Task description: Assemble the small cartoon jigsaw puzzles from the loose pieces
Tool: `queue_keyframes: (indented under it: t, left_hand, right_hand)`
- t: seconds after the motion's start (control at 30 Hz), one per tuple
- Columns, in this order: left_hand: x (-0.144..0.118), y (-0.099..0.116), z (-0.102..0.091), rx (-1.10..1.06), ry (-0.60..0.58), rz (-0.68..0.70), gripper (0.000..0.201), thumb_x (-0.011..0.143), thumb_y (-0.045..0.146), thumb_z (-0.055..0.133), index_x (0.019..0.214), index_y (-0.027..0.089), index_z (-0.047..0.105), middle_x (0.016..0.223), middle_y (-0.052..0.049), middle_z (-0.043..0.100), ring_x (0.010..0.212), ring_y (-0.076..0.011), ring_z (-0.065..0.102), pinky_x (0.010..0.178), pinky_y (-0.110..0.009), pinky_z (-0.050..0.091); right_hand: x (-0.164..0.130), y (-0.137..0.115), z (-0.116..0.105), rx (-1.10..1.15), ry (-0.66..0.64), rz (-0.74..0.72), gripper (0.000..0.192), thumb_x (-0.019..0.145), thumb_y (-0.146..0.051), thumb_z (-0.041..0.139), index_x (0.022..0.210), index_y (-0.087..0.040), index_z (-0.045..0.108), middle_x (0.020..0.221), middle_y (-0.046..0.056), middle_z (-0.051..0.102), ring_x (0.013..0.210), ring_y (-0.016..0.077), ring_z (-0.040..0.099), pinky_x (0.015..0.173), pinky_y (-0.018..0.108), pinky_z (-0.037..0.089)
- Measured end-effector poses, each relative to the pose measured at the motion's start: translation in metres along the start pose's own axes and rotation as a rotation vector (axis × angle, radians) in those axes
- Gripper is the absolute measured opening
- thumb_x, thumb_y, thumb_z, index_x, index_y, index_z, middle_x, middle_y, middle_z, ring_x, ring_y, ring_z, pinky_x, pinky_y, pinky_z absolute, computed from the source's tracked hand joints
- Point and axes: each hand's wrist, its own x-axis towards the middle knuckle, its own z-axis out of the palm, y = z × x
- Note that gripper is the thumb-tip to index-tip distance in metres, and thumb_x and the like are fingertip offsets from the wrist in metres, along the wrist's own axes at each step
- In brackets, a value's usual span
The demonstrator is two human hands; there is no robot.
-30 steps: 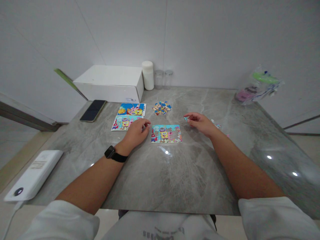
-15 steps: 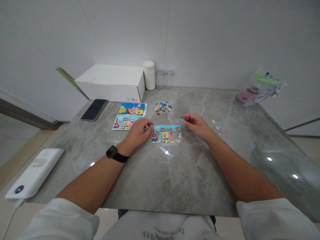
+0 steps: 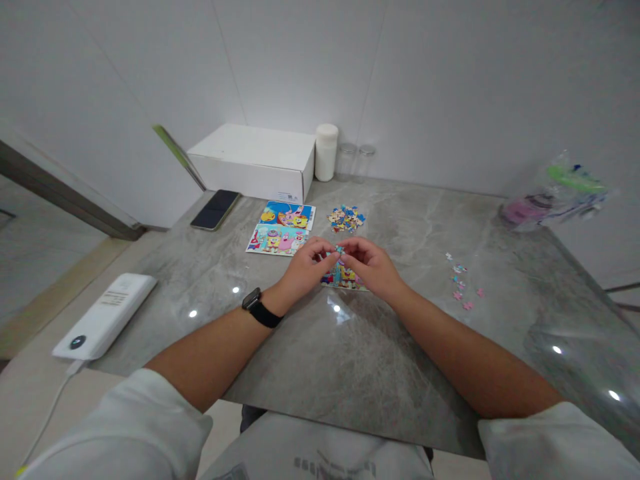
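A small, partly assembled cartoon jigsaw puzzle (image 3: pixel 345 279) lies on the grey table, much of it covered by my hands. Over its top edge, a light-blue puzzle piece (image 3: pixel 340 250) shows between the fingertips of both hands. My right hand (image 3: pixel 374 268) pinches it from the right with thumb and index finger. From the left, my left hand (image 3: pixel 306 270) is closed, its thumb and index tip against the same piece. Further right several loose pink and blue pieces (image 3: pixel 459 287) are scattered. Behind the puzzle is a heap of mixed pieces (image 3: pixel 346 218).
Two picture cards (image 3: pixel 280 230) lie to the left, near a phone (image 3: pixel 216 210). Along the wall stand a white box (image 3: pixel 255 160), a white bottle (image 3: pixel 326 153) and two clear jars (image 3: pixel 356 163). A white power bank (image 3: pixel 107 317) is at the left edge, a plastic bag (image 3: pixel 550 193) far right.
My right hand has brought the piece left over the puzzle. My left hand has closed in to meet it. The camera view has turned slightly left.
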Motion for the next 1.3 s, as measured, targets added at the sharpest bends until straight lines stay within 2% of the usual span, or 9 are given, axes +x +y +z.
queue_keyframes:
  t: [0.23, 0.33, 0.43, 0.5, 0.57, 0.8, 1.03, 1.17, 1.3]
  left_hand:
    - [0.008, -0.014, -0.011, 0.074, 0.046, -0.019, 0.018, 0.097, 0.034, 0.067, 0.087, 0.019, 0.068, 0.097, -0.004, 0.066, 0.090, -0.0170, 0.062, 0.081, -0.031, 0.051]
    - [0.010, -0.018, -0.014, 0.154, 0.029, -0.028, 0.018, 0.097, 0.034, 0.067, 0.086, 0.020, 0.068, 0.099, -0.004, 0.066, 0.095, -0.0182, 0.063, 0.084, -0.032, 0.052]
    - [0.012, -0.019, -0.016, 0.213, 0.006, -0.030, 0.018, 0.097, 0.034, 0.068, 0.086, 0.020, 0.069, 0.101, -0.004, 0.066, 0.097, -0.0191, 0.063, 0.090, -0.035, 0.053]
    - [0.012, -0.020, -0.017, 0.254, -0.007, -0.006, 0.015, 0.096, 0.033, 0.068, 0.087, 0.021, 0.071, 0.101, -0.004, 0.066, 0.100, -0.0200, 0.064, 0.096, -0.038, 0.053]
    - [0.013, -0.022, -0.018, 0.310, -0.030, 0.031, 0.014, 0.096, 0.032, 0.068, 0.088, 0.021, 0.072, 0.103, -0.005, 0.066, 0.103, -0.0212, 0.064, 0.100, -0.040, 0.052]
    - [0.013, -0.026, -0.020, 0.475, -0.163, 0.145, 0.011, 0.094, 0.029, 0.068, 0.089, 0.022, 0.075, 0.108, -0.007, 0.068, 0.107, -0.0240, 0.063, 0.101, -0.043, 0.051]
    - [0.011, -0.027, -0.020, 0.544, -0.261, 0.178, 0.012, 0.093, 0.028, 0.067, 0.089, 0.023, 0.077, 0.110, -0.008, 0.068, 0.105, -0.0244, 0.064, 0.098, -0.044, 0.051]
    - [0.011, -0.024, -0.025, 0.591, -0.246, 0.187, 0.013, 0.094, 0.029, 0.065, 0.093, 0.022, 0.077, 0.110, -0.008, 0.067, 0.105, -0.0252, 0.063, 0.098, -0.044, 0.051]
    - [0.012, -0.019, -0.032, 0.610, -0.221, 0.203, 0.012, 0.089, 0.032, 0.072, 0.096, 0.022, 0.075, 0.110, -0.008, 0.066, 0.105, -0.0265, 0.063, 0.099, -0.045, 0.049]
  right_hand:
    - [0.020, -0.001, -0.006, -0.349, -0.049, -0.186, 0.028, 0.091, -0.023, 0.067, 0.118, -0.026, 0.074, 0.097, 0.004, 0.072, 0.083, 0.0179, 0.066, 0.080, 0.033, 0.055]
    - [0.021, 0.004, -0.009, -0.448, -0.017, -0.274, 0.034, 0.091, -0.019, 0.064, 0.124, -0.027, 0.073, 0.112, 0.007, 0.073, 0.091, 0.0202, 0.068, 0.081, 0.035, 0.057]
    - [0.018, 0.008, -0.013, -0.497, -0.023, -0.358, 0.043, 0.092, -0.016, 0.060, 0.132, -0.029, 0.070, 0.129, 0.010, 0.070, 0.111, 0.0244, 0.068, 0.093, 0.042, 0.058]
    - [0.016, 0.010, -0.014, -0.520, -0.049, -0.411, 0.043, 0.094, -0.015, 0.057, 0.133, -0.030, 0.069, 0.133, 0.009, 0.070, 0.124, 0.0262, 0.064, 0.106, 0.048, 0.054]
    - [0.015, 0.011, -0.015, -0.530, -0.061, -0.429, 0.040, 0.097, -0.016, 0.056, 0.132, -0.030, 0.070, 0.131, 0.009, 0.071, 0.127, 0.0267, 0.063, 0.112, 0.050, 0.049]
    - [0.018, 0.013, -0.014, -0.603, -0.118, -0.319, 0.019, 0.097, -0.022, 0.063, 0.109, -0.025, 0.078, 0.108, 0.007, 0.078, 0.105, 0.0247, 0.069, 0.098, 0.040, 0.051]
    - [0.020, 0.016, -0.010, -0.633, -0.166, -0.180, 0.018, 0.088, -0.011, 0.068, 0.094, -0.024, 0.079, 0.095, 0.003, 0.079, 0.089, 0.0194, 0.068, 0.083, 0.031, 0.048]
    - [0.022, 0.019, -0.008, -0.631, -0.170, -0.117, 0.016, 0.087, -0.012, 0.070, 0.093, -0.024, 0.079, 0.090, 0.002, 0.078, 0.080, 0.0169, 0.066, 0.076, 0.028, 0.046]
    - [0.023, 0.022, -0.006, -0.643, -0.170, -0.088, 0.014, 0.087, -0.014, 0.071, 0.092, -0.024, 0.080, 0.088, 0.001, 0.078, 0.079, 0.0170, 0.066, 0.074, 0.028, 0.044]
